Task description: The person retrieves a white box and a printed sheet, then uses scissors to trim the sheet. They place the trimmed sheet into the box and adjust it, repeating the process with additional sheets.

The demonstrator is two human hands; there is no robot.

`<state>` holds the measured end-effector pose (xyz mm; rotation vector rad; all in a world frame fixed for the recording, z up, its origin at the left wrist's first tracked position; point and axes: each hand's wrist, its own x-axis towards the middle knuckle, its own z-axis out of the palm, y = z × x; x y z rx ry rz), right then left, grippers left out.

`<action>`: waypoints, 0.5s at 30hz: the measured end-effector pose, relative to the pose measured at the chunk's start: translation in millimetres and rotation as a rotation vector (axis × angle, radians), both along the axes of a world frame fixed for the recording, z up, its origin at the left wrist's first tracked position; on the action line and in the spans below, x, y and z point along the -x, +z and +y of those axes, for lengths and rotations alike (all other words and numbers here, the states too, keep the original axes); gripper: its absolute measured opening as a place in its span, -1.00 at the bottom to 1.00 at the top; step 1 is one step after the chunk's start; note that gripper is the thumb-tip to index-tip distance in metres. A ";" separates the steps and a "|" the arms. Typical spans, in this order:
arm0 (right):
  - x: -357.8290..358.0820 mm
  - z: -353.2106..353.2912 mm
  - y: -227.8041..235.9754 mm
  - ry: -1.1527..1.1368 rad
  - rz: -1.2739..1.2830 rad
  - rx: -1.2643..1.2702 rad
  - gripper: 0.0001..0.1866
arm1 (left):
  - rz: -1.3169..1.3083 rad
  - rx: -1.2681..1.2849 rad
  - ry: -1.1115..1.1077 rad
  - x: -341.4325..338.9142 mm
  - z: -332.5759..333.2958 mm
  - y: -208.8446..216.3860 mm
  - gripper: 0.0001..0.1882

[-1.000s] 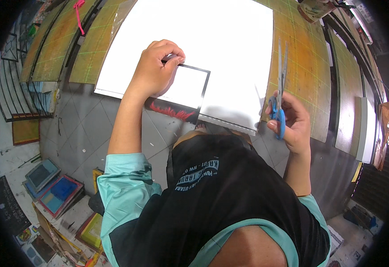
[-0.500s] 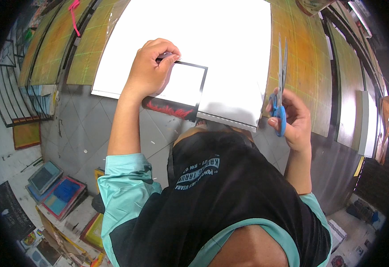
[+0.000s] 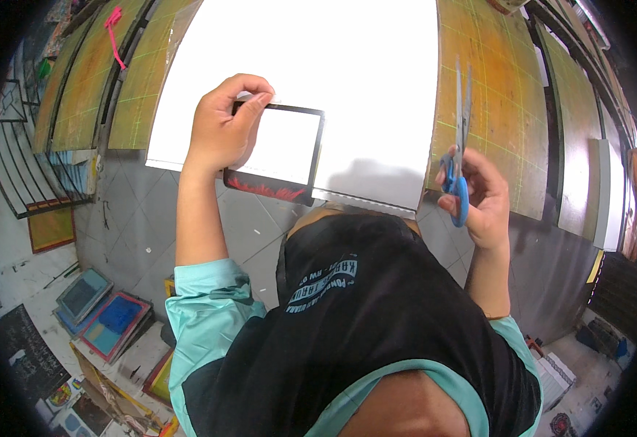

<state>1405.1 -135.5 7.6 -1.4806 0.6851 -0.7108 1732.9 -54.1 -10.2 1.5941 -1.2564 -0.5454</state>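
Observation:
My left hand (image 3: 220, 131) pinches the upper left edge of a rectangular sheet (image 3: 267, 191) between thumb and fingers. Black borders frame its pale middle, and a red flame-like pattern runs along the dark lower band. The sheet is over a large bright white surface (image 3: 340, 51), its lower band reaching past the near edge. On the right, my right hand (image 3: 490, 193) grips a pair of scissors (image 3: 460, 135) by the blue handles. The blades point away from me, slightly apart, beside the white surface. My left palm covers part of the sheet's left side.
Yellowish boards with green grid lines (image 3: 490, 95) flank the white surface. A pink strip (image 3: 114, 36) lies at the far left. Framed screens (image 3: 118, 324) are stacked at the lower left, near a black metal rack (image 3: 38, 171). Grey floor tiles (image 3: 140, 211) show below.
My left hand has moved left and slightly down with the bordered sheet, uncovering more of the white surface to its right. My right hand keeps the scissors in nearly the same place.

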 end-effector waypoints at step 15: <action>-12.1 -11.0 12.4 0.010 0.126 0.039 -0.44 | 0.270 0.109 -0.002 -2.6 14.4 4.0 -0.87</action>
